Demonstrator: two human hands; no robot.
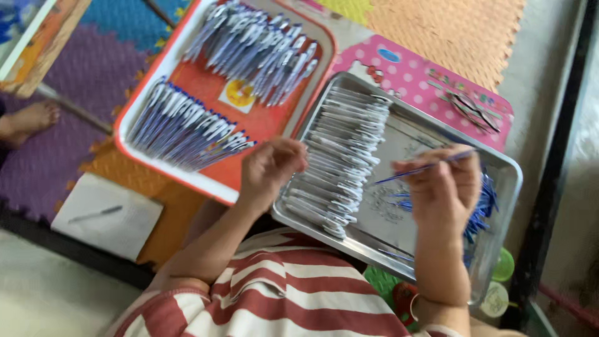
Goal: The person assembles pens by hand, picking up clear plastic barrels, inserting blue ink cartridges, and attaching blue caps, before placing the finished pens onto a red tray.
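L hand [269,168]: I see it curled shut at metal tray's [508,168] left edge, contents hidden.
R hand [444,187]: pinches blue refill [424,167] above tray, tip free for handling.

I take this for a home floor used for piecework. I see coloured foam play mats [118,56] fitted together like puzzle pieces, a bare foot [28,120] resting on them, and a low pink dotted table [412,78] carrying a red tray [206,87] and a metal tray [505,171] filled with pens and pen parts.
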